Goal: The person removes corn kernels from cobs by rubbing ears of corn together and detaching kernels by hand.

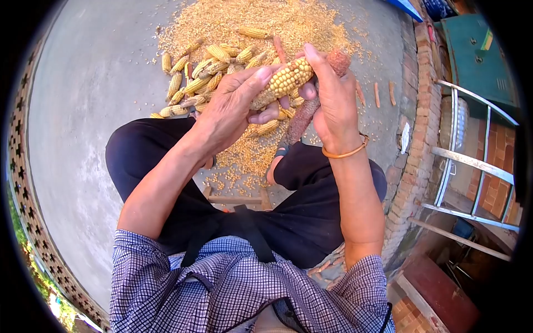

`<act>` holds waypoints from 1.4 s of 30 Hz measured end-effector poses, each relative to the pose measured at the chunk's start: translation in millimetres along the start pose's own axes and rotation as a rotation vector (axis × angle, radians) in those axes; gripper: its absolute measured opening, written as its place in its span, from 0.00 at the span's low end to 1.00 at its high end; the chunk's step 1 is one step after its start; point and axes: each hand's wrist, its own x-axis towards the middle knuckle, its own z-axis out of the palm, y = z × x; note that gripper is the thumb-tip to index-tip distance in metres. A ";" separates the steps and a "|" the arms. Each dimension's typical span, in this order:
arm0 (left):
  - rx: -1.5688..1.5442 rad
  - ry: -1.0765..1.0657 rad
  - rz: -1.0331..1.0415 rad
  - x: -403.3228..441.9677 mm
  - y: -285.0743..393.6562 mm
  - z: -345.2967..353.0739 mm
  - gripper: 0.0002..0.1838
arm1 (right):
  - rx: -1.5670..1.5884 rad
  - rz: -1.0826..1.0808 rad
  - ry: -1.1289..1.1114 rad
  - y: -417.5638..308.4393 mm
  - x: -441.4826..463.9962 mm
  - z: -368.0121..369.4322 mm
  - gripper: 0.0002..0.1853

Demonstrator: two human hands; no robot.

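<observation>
An ear of dried yellow corn (288, 79) is held up between my two hands, with part of its surface stripped of kernels. My left hand (241, 97) is closed round its lower end, thumb on top. My right hand (335, 100) grips a bare reddish corn cob (302, 119), which slants through the palm and shows again above the fingers. The right thumb or finger also touches the upper end of the ear; exact contact is partly hidden. Below and beyond the hands lies a heap of unshelled ears (197, 83).
Loose kernels (216, 19) spread across the concrete floor (94, 111). A few bare cobs (377, 95) lie at the right, near a brick edging (423, 116). A metal frame (472, 158) and a green cabinet (477, 58) stand beyond it. Wooden stool bars (236, 200) show between my legs.
</observation>
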 end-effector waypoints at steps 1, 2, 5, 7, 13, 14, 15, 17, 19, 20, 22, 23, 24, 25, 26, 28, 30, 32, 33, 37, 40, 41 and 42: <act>-0.006 0.012 -0.001 -0.1 0.3 0.3 0.25 | -0.002 -0.008 0.018 0.0 -1.0 1.8 0.09; -0.012 0.025 -0.001 -0.3 0.7 0.7 0.24 | -0.009 -0.025 0.024 -0.2 -1.5 3.2 0.09; -0.034 0.015 0.011 -0.6 -1.0 -1.6 0.24 | -0.025 -0.066 0.038 0.4 -3.5 6.5 0.10; -0.037 0.013 0.016 -1.1 -0.8 -3.0 0.24 | -0.033 -0.081 0.041 0.2 -4.1 7.0 0.10; -0.069 0.028 0.008 -1.9 -0.2 -4.4 0.23 | -0.058 -0.119 0.033 0.7 -4.9 8.8 0.10; -0.078 0.021 0.002 -1.6 -1.5 -5.8 0.23 | -0.082 -0.123 0.034 0.6 -6.0 9.5 0.10; -0.087 0.013 -0.003 -1.1 -2.8 -6.9 0.22 | -0.106 -0.128 0.035 0.2 -7.8 10.4 0.10; -0.107 0.004 -0.002 1.9 -5.5 -9.9 0.22 | -0.123 -0.130 0.030 0.2 -8.2 10.9 0.11; -0.120 -0.003 -0.027 1.5 -5.6 -10.6 0.23 | -0.111 -0.127 0.022 0.7 -7.4 9.2 0.11; -0.125 -0.005 -0.049 1.0 -3.5 -10.1 0.24 | -0.105 -0.116 -0.005 -0.1 -7.7 7.7 0.11; -0.122 -0.023 -0.075 1.5 -1.2 -9.8 0.25 | -0.092 -0.095 -0.061 -1.3 -7.0 4.5 0.12; -0.114 -0.039 -0.081 1.8 -0.7 -10.2 0.26 | -0.076 -0.076 -0.077 -0.6 -6.1 3.3 0.12; -0.106 -0.052 -0.086 1.3 -0.3 -10.9 0.27 | -0.059 -0.055 -0.094 0.5 -5.6 2.5 0.12; -0.119 -0.066 -0.093 1.4 0.0 -12.8 0.28 | -0.044 -0.034 -0.110 1.1 -5.3 2.0 0.13; -0.133 -0.080 -0.101 1.4 0.0 -15.5 0.29 | -0.050 -0.033 -0.113 0.7 -5.1 2.1 0.13; -0.097 -0.045 -0.088 0.7 -0.4 -15.2 0.31 | -0.062 -0.028 -0.117 -1.0 -4.3 3.0 0.12; 0.003 0.053 -0.042 0.8 0.5 -9.9 0.33 | -0.058 -0.017 -0.123 -0.6 -3.8 2.6 0.12; 0.177 0.069 -0.051 1.4 1.5 -17.3 0.34 | -0.054 -0.009 -0.120 -0.1 -3.6 2.9 0.12; 0.264 0.075 -0.055 1.4 3.7 -18.6 0.35 | -0.053 -0.007 -0.113 0.7 -3.8 3.8 0.12; 0.386 0.065 -0.066 -3.3 14.1 -11.7 0.33 | -0.037 -0.015 -0.107 2.1 -3.9 4.0 0.11; 0.207 -0.038 0.012 -1.7 7.3 -11.5 0.30 | 0.024 0.014 -0.073 0.3 -2.9 4.8 0.09; 0.195 -0.043 0.019 -1.2 6.0 -11.3 0.30 | 0.017 0.011 -0.072 0.3 -2.6 4.4 0.10; 0.183 -0.048 0.028 -1.1 4.8 -11.1 0.29 | 0.010 0.008 -0.071 0.3 -2.5 4.1 0.10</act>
